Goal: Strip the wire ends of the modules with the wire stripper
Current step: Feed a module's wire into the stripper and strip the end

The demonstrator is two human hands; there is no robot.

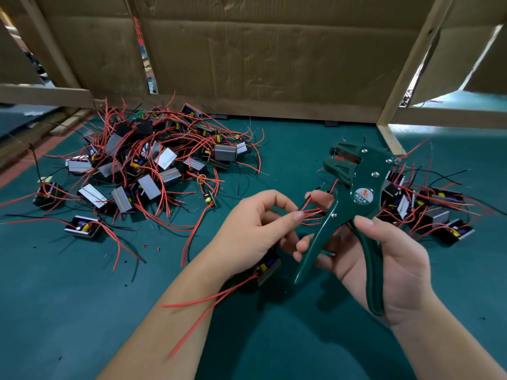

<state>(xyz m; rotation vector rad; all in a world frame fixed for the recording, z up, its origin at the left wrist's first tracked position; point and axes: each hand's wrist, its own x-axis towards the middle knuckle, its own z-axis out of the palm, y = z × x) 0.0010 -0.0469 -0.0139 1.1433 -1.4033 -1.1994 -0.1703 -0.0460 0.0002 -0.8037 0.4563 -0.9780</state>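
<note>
My right hand [384,259] grips the handles of a dark green wire stripper [354,187], its jaws pointing up and away. My left hand [255,231] pinches red wires [312,213] between thumb and forefinger, right beside the stripper's handles, and a small black module [267,268] hangs under its palm. More red wires [208,300] from that module trail over my left forearm. The wire ends lie below the stripper's jaws, not inside them.
A large heap of modules with red and black wires [148,160] lies at the back left on the green mat [68,311]. A smaller group of modules [428,207] lies at the right. Cardboard walls [260,58] and wooden posts [406,78] close the back.
</note>
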